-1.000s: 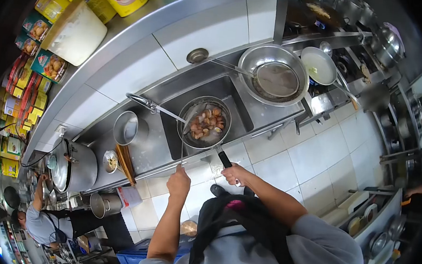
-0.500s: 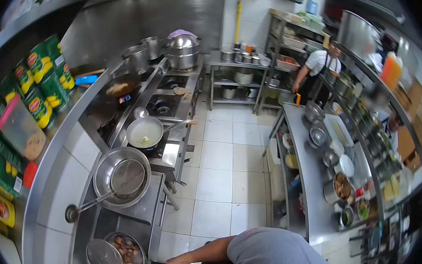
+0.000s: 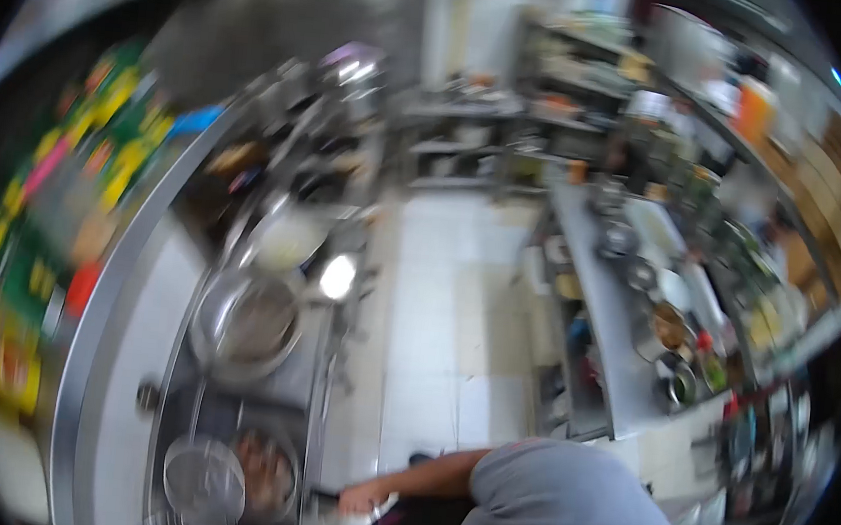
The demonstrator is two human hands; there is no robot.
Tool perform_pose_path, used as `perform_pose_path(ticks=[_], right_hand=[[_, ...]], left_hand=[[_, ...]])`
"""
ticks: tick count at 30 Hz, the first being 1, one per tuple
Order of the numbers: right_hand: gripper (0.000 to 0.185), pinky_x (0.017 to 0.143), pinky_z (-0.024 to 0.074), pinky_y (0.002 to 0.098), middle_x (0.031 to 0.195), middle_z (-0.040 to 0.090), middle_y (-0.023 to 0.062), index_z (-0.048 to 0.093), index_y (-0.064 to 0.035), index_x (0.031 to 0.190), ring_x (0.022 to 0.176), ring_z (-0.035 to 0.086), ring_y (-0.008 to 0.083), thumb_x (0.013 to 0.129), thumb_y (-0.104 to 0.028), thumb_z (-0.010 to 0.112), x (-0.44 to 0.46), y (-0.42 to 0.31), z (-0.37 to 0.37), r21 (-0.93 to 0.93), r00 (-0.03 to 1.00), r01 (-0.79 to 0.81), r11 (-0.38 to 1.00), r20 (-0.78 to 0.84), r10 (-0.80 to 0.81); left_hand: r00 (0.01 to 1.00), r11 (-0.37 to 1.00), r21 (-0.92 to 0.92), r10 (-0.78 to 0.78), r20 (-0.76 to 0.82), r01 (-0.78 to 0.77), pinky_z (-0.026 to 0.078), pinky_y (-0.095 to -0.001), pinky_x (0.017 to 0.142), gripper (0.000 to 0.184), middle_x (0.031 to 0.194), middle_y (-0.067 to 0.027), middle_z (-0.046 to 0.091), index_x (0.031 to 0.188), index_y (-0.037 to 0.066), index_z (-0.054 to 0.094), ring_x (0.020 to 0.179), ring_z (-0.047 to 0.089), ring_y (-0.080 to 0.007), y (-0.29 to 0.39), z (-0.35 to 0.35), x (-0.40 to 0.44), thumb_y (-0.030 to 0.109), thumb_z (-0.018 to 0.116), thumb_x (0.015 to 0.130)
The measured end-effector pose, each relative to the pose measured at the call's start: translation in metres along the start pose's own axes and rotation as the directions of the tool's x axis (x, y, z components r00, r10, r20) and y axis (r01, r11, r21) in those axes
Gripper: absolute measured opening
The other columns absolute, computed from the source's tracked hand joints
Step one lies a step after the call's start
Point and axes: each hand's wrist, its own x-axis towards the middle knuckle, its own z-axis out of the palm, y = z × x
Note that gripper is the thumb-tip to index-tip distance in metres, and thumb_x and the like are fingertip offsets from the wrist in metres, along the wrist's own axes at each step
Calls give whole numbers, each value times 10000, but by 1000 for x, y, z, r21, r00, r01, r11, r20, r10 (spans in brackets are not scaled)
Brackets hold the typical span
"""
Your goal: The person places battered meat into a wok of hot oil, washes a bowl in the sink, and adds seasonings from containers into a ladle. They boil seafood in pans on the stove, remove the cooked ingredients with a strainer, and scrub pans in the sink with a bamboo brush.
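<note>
My right hand (image 3: 364, 498) is closed round the black handle (image 3: 323, 495) of a pan. That pan (image 3: 289, 456) sits in the sink at the lower left, with reddish-brown pieces of food (image 3: 262, 471) in it. A round mesh strainer (image 3: 205, 482) overlaps the pan's left side. My left hand is out of sight past the bottom edge. The whole view is smeared by motion.
A large metal bowl (image 3: 203, 328) stands beyond the sink, then a pan of pale liquid (image 3: 287, 239) on the stove. Cans (image 3: 11, 367) line the left shelf. Bowls and containers stand on the right counter (image 3: 600, 328).
The view has swung from the sink toward the aisle, and my left hand has left it. The strainer has come up beside the pan. My right hand keeps hold of the handle.
</note>
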Motion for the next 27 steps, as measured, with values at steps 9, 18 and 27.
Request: perform_pose_path(ticks=[9,18,27], right_hand=[[215,339,264,247,526,336,-50,414,-143,810,372,318,64,890,-63,598,41,-82,73,586,583,-350,731,-475,659],[253,329,272,252,521,349,-51,412,-166,820,363,313,67,858,-71,644,31,-75,76,559,594,-355,749,-484,643],[263,330,273,252,517,345,-54,409,-167,837,358,310,65,855,-104,664,29,-77,66,591,589,-319,741,-490,643]], left_hand=[[981,989,-53,-146,-131,140,499,-486,665,325,815,-286,634,1249,43,582,762,637,-447,51,-91,-27,145,532,945],[956,996,44,81,-281,-71,531,-428,786,416,1038,-245,664,1315,1,525,901,667,-395,26,-109,-52,58,583,907],[975,991,137,40,-219,-10,512,-405,910,513,1173,-256,631,1381,48,480,1064,645,-370,-76,-128,-147,114,644,899]])
